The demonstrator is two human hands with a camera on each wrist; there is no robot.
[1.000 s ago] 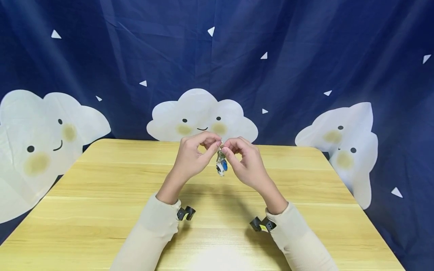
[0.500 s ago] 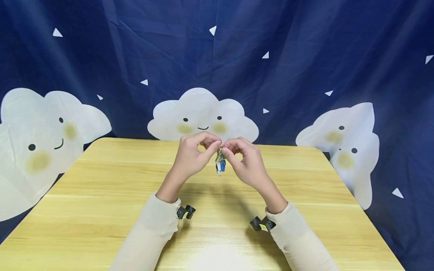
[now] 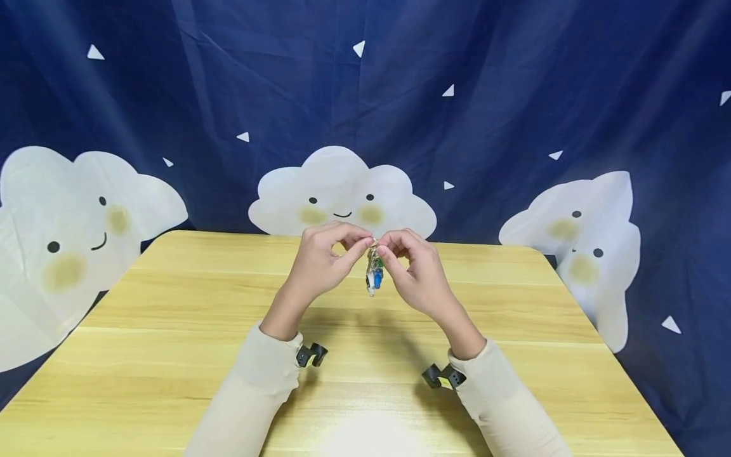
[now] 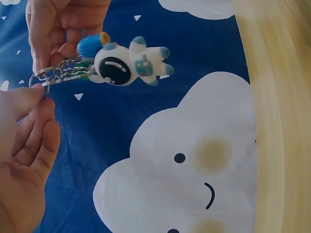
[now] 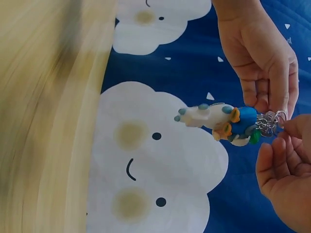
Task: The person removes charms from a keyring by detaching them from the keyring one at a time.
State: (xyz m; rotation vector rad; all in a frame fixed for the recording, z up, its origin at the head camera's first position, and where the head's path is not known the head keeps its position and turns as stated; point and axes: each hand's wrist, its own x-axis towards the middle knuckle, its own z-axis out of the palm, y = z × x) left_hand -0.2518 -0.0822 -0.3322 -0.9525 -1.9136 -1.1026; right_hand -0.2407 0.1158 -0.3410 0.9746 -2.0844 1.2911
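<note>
A keychain (image 3: 371, 280) hangs from metal rings between both hands, above the table. Its white astronaut charm (image 4: 119, 65) has a black visor and pale blue feet. Beside that hang a blue piece with orange parts (image 5: 244, 120) and a small green part (image 5: 255, 136). My left hand (image 3: 324, 263) pinches the metal ring (image 4: 40, 83) between thumb and forefinger. From the other side my right hand (image 3: 415, 271) pinches the ring end of the keychain with thumb and forefinger. The fingertips nearly meet and hide part of the ring.
A light wooden table (image 3: 171, 343) stretches below the hands. Behind it hangs a dark blue curtain (image 3: 320, 95) with white smiling clouds and small triangles. Small black cameras (image 3: 311, 355) sit on both wrists.
The charms have swung and turned slightly, with the white figure now seen more edge-on. Both hands stay in nearly the same place, still at the ring.
</note>
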